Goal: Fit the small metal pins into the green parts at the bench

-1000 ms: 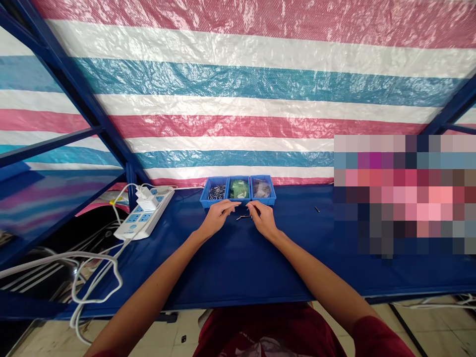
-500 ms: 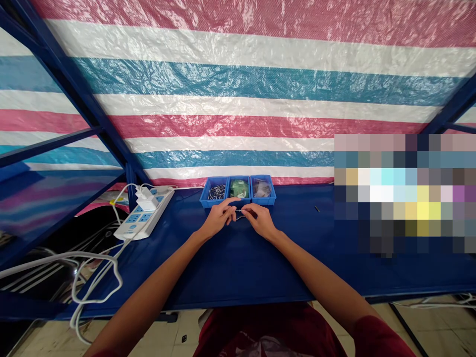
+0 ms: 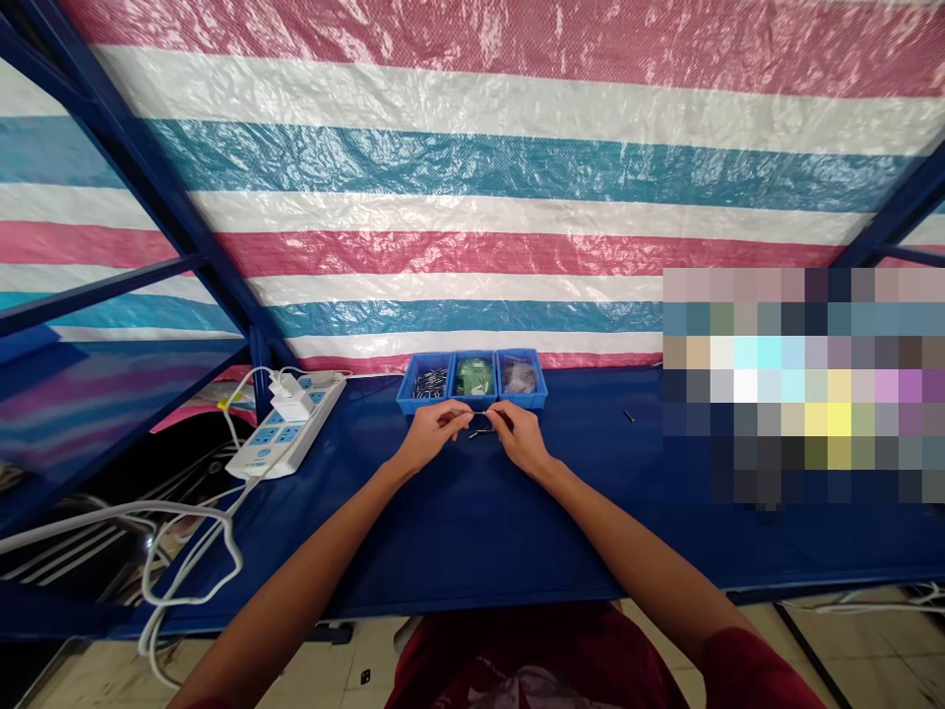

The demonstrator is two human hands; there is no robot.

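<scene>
Just in front of the bins, my left hand (image 3: 434, 434) pinches one end of a small thin rod-like piece (image 3: 479, 413). At the other end, the closed fingertips of my right hand (image 3: 520, 434) hold the same piece; its exact kind is too small to tell. Short dark and shiny pieces (image 3: 481, 432) lie on the blue table (image 3: 472, 522) between the hands. Behind them stand three joined blue bins: the left bin (image 3: 422, 401) holds dark and silvery short rods, the middle bin (image 3: 473, 399) green bags, the right bin (image 3: 522, 400) clear bags.
To the left, a white power strip (image 3: 284, 433) with a plugged-in adapter (image 3: 293, 402) trails white cables (image 3: 234, 551). A lone dark small piece (image 3: 629, 417) lies right of the bins. Striped sheeting (image 3: 472, 217) and blue frame bars (image 3: 148, 177) enclose the table. The far right is pixelated.
My left hand's fingers, partly spread before, have closed in around the thin piece. Both hands are slightly higher, and the loose pieces on the table show more clearly.
</scene>
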